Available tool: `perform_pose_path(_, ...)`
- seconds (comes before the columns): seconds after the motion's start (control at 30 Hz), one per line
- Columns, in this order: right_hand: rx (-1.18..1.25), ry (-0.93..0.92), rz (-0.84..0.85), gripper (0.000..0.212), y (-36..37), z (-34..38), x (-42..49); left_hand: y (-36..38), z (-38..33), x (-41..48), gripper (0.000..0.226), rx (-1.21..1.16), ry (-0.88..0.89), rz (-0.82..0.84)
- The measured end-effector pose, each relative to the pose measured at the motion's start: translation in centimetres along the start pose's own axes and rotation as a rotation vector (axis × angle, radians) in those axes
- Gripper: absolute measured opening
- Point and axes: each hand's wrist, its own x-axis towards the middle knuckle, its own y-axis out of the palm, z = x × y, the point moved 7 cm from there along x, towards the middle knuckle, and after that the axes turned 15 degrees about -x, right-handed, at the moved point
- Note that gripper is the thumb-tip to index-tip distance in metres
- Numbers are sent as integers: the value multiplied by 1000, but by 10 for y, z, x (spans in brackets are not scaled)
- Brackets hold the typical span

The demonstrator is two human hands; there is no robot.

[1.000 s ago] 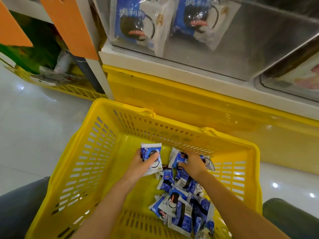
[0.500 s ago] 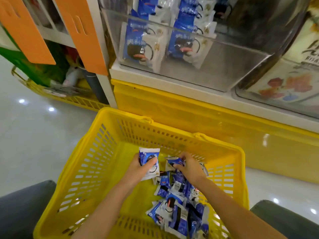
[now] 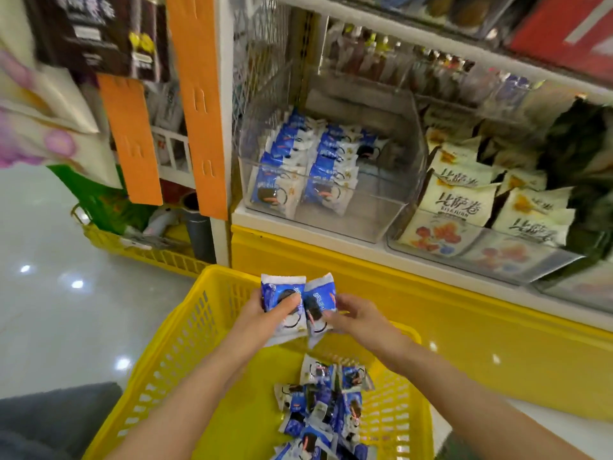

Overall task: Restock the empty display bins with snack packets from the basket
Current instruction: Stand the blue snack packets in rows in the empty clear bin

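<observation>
both hands [image 3: 265, 315] raised, each gripping a packet [image 3: 282, 297].

The basket [image 3: 185, 330], holding packets [image 3: 323, 410], sits before and below the bin [image 3: 371, 210].

Yellow slotted basket [image 3: 185, 343]; blue-and-white packets [image 3: 282, 292], dark biscuit print; orange panels [image 3: 195, 94]; cream packs [image 3: 464, 202], orange flowers.

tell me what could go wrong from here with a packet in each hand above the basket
1. The right hand only pinches the right cookie packet by its edge, against the left cookie packet in the left hand; either might slip back into the yellow basket.
2. The clear bin has free space beside the cream-packet bin; a loose toss might land there.
</observation>
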Motion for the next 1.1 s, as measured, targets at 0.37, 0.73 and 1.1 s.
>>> perform_pose_path(0.37, -239, -286, -574, 21, -166, 152, 18, 11, -153, -13, 23, -26, 170, 87)
perform_pose_path(0.73, -900, -142, -62, 28, -135, 160, 118, -3, -170, 18, 28, -171, 111, 13)
perform_pose_path(1.1, -1059, -230, -2, 20, -124, 151, 135, 14, -170, 40, 39, -208, 37, 58)
